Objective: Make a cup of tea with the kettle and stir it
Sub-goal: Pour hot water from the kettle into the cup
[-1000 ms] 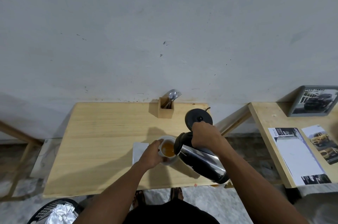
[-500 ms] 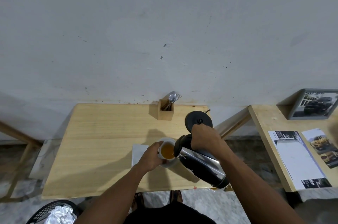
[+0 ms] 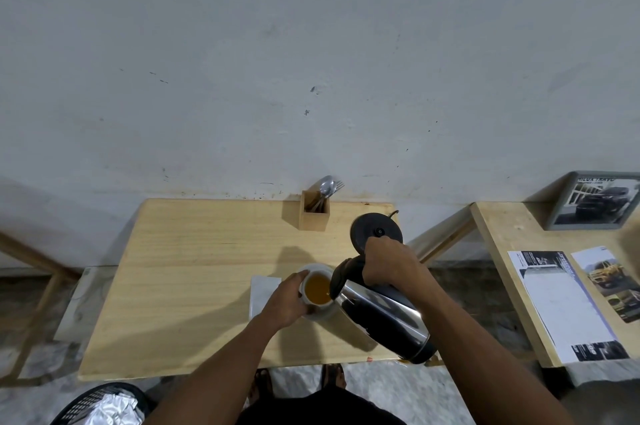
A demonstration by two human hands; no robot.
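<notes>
1. R hand [image 3: 388,263]: grip clenched on kettle [image 3: 377,312] handle; kettle tilted, spout over cup [image 3: 317,289].
2. L hand [image 3: 285,300]: grip wraps cup's left side.
3. Cup w/ amber tea sits on saucer [image 3: 325,313], near front edge of tabletop [image 3: 194,268].
4. Kettle base [image 3: 375,228] behind R hand; spoon [image 3: 326,187] in wooden holder [image 3: 314,216] at back.

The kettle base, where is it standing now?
In the head view, the black kettle base stands empty at the table's back right corner, right of the wooden cutlery holder and just behind the right hand.
</notes>
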